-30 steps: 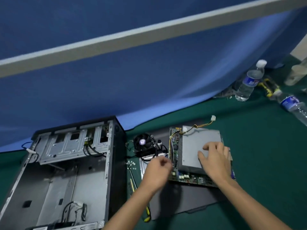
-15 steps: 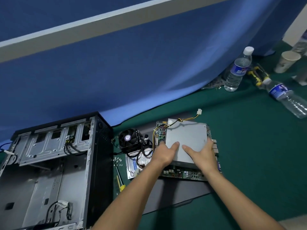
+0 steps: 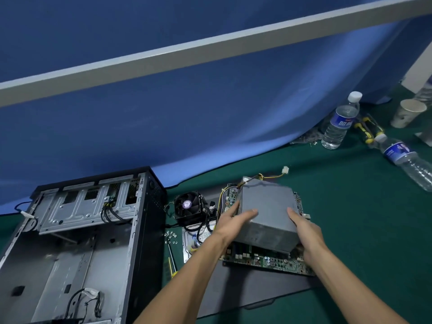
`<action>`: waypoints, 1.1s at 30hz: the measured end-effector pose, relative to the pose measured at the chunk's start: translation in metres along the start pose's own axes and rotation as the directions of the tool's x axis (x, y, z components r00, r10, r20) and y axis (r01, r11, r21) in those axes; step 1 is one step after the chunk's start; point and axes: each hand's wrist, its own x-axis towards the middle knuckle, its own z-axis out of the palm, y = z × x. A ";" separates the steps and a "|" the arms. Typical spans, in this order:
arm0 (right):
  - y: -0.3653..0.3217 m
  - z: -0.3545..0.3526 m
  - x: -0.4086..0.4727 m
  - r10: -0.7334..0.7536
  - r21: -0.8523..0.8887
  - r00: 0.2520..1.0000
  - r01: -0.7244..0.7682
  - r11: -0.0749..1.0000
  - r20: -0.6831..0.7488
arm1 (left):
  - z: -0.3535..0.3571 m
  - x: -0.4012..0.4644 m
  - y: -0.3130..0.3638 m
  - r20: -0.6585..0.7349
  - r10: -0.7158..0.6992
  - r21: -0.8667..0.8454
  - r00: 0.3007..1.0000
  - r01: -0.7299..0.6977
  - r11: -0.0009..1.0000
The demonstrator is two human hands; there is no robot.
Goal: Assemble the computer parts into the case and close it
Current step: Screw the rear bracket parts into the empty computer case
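Both hands clasp the grey metal power supply box (image 3: pixel 268 213), tilted above the green circuit board (image 3: pixel 264 260). Left hand (image 3: pixel 231 226) grips its left side, thumb on top. Right hand (image 3: pixel 304 232) grips the right side. Open black computer case (image 3: pixel 77 242) lies left.

Two bare hands held a grey power supply box (image 3: pixel 268 206) tilted above a green motherboard (image 3: pixel 264 260), the left hand (image 3: pixel 231 224) gripping its left side and the right hand (image 3: pixel 306 232) its right. An open computer case (image 3: pixel 77 242) lay to the left, with a cooler fan (image 3: pixel 188 204) and loose screws (image 3: pixel 170 237) between. Two water bottles (image 3: pixel 339 122) and a paper cup (image 3: pixel 408 113) sat far right on the green table (image 3: pixel 362 218).
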 end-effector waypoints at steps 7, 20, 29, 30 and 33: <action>-0.019 0.015 -0.023 0.004 0.085 0.976 -0.023 0.996 0.219 | -0.010 -0.042 0.062 -0.290 0.192 0.201 0.937 -0.137 0.970; -0.099 0.124 -0.113 -0.076 0.484 0.883 -0.180 0.856 0.463 | -0.093 -0.156 0.153 -0.413 0.505 0.321 0.758 -0.397 0.860; -0.115 0.195 -0.200 -0.036 0.229 0.786 -0.136 0.964 0.618 | -0.183 -0.184 0.097 -0.661 0.293 -0.114 0.691 -0.478 0.871; -0.116 0.195 -0.207 -0.048 0.150 0.762 -0.065 0.987 0.646 | -0.204 -0.189 0.094 -0.629 0.236 -0.256 0.741 -0.484 0.836; -0.113 0.195 -0.228 -0.034 -0.212 0.693 0.267 0.940 0.720 | -0.261 -0.204 0.080 -0.465 0.111 -0.469 0.878 -0.351 0.810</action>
